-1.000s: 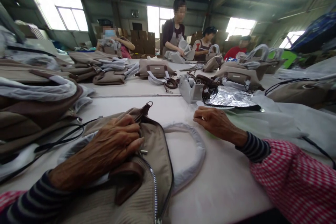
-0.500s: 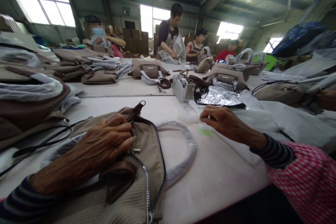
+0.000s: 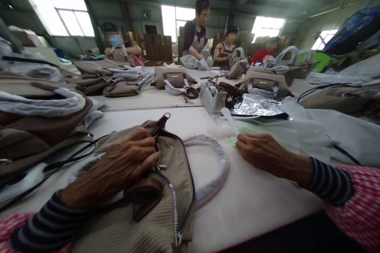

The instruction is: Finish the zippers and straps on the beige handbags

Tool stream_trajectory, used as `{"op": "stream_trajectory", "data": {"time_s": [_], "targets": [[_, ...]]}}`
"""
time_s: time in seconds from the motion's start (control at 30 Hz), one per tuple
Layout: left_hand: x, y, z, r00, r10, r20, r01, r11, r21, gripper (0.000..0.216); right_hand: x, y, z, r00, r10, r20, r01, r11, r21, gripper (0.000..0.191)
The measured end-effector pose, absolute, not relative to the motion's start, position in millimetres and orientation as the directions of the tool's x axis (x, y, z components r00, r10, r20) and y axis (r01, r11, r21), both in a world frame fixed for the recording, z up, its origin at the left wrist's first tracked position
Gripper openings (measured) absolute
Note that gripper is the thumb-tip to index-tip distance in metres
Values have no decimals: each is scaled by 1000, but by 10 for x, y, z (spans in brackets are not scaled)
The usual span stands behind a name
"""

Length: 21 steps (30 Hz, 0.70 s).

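Observation:
My left hand (image 3: 124,162) lies on a beige handbag (image 3: 175,166) in front of me. Its fingers are curled over the edge of the open zip mouth, beside the brown zip pull (image 3: 164,118). The bag's handle (image 3: 218,158), wrapped in white foam, arcs across the table between my hands. My right hand (image 3: 263,152) rests on the table to the right of the handle. Its fingertips are pinched on a thin clear plastic strip (image 3: 230,122) that stands up from a small green scrap (image 3: 232,142).
Stacked beige and brown bags (image 3: 44,114) fill the left side, and a black cord (image 3: 71,154) trails from them. A grey box (image 3: 212,99), crinkled silver foil (image 3: 257,106) and white cloth covers (image 3: 326,130) lie beyond my right hand. Several people (image 3: 196,35) work at the far end.
My right hand has drawn back toward me and down to the green scrap, and the clear strip now stands at its fingertips. My left hand has stayed on the bag.

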<state>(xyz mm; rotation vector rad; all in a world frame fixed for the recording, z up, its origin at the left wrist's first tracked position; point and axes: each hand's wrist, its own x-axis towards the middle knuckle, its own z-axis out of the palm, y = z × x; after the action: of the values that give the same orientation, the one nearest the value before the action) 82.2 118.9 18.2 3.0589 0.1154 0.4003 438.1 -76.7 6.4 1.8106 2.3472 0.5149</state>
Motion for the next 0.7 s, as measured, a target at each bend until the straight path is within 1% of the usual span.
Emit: {"op": "stream_trajectory", "data": {"time_s": [0.07, 0.13, 0.2, 0.23, 0.3, 0.4, 0.47, 0.53, 0.63, 0.7], "targets": [[832, 1174, 210, 970, 139, 197, 121, -987, 102, 43, 4407, -789, 15, -301, 934, 195, 918, 227, 326, 26], [850, 1155, 248, 960, 207, 188, 176, -970, 167, 46, 4415, -797, -7, -296, 903, 312, 935, 206, 289, 23], [867, 1133, 285, 949, 247, 197, 203, -955, 216, 46, 4395, -783, 8, -245, 883, 400, 959, 159, 236, 18], [872, 1122, 302, 946, 259, 196, 212, -949, 232, 44, 4377, -768, 26, -206, 883, 421, 971, 131, 202, 15], [873, 1102, 327, 945, 274, 179, 226, -942, 247, 43, 4335, -728, 67, -126, 909, 397, 989, 86, 119, 12], [856, 1083, 347, 949, 282, 143, 243, -940, 240, 42, 4296, -673, 102, -60, 959, 276, 998, 64, -6, 17], [843, 1079, 352, 951, 282, 129, 247, -940, 234, 43, 4295, -657, 105, -28, 978, 208, 997, 42, -63, 19], [837, 1081, 356, 952, 282, 117, 249, -939, 238, 44, 4305, -663, 113, 12, 985, 170, 995, 5, -99, 17], [844, 1104, 349, 957, 266, 118, 232, -943, 239, 45, 4303, -691, 151, 35, 985, 171, 987, -7, -162, 15], [841, 1138, 316, 961, 240, 136, 206, -953, 223, 42, 4276, -710, 170, 35, 973, 226, 983, 7, -183, 15]]}}
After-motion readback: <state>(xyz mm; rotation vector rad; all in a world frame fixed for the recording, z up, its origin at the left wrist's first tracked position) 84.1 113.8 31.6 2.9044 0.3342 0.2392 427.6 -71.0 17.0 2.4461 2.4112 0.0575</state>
